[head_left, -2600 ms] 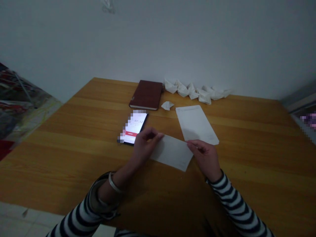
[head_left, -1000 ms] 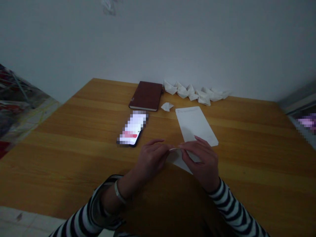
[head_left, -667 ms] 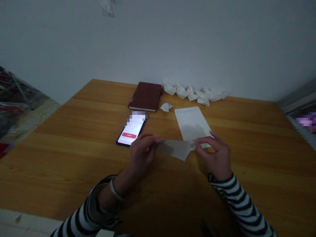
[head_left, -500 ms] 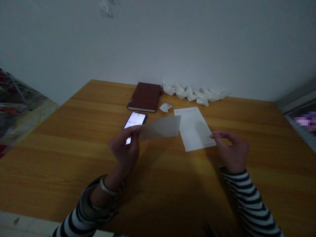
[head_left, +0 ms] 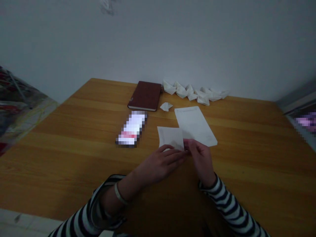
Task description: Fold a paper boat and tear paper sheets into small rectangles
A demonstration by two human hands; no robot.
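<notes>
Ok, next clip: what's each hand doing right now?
Left hand: open, fingers at the lower edge of the paper.
Right hand: closed, pinching it.

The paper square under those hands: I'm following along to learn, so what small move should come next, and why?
Probably draw the paper slightly toward the body: its right edge reaches the larger sheet, and the left hand and right hand are already at its near edge.
</notes>
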